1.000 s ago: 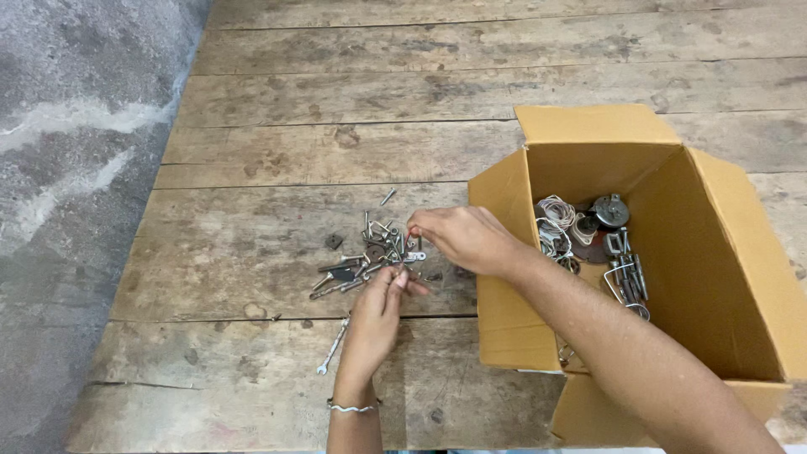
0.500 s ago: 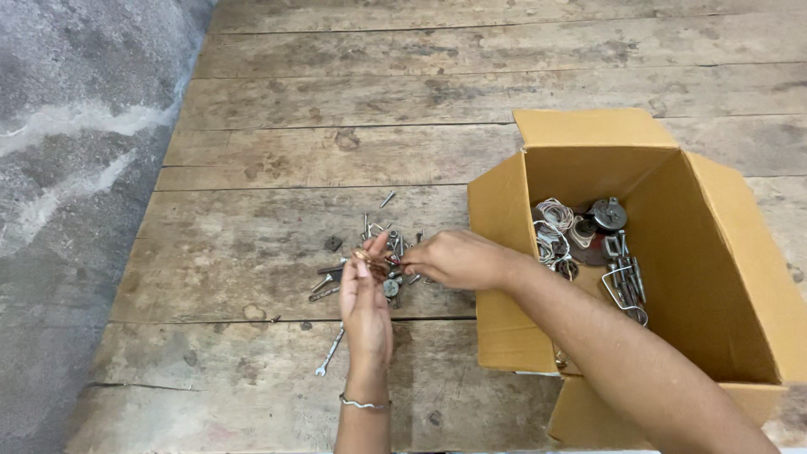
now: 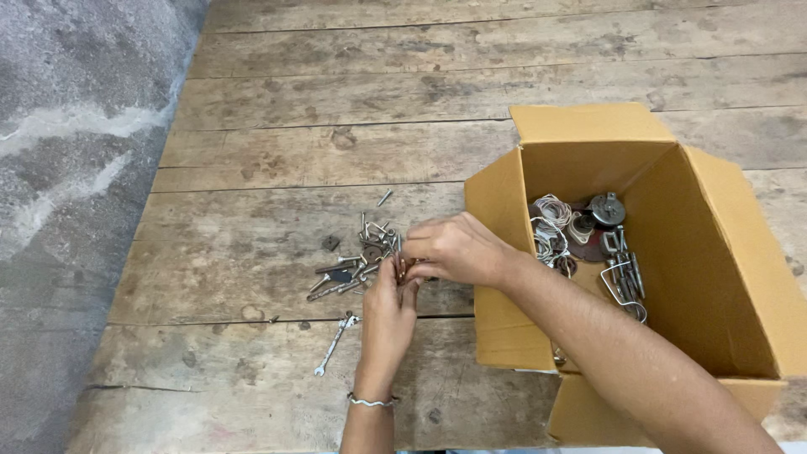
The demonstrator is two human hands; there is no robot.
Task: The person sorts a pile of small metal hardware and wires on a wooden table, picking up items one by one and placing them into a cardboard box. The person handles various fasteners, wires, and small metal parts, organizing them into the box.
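A small heap of metal screws, bolts and bits lies on a worn wooden plank table. My left hand, with a silver bracelet on the wrist, reaches up to the right edge of the heap. My right hand comes in from the right, and its fingertips meet those of the left hand. Both hands pinch small metal pieces between the fingertips. What exactly each holds is mostly hidden by the fingers.
A small spanner lies on the planks left of my left wrist. An open cardboard box stands at the right, with wire, clips and round metal parts inside. A grey concrete floor runs along the table's left edge.
The view has shifted slightly. My left hand moved from the heap's left side toward its right edge, and both hands now meet with fingertips together.
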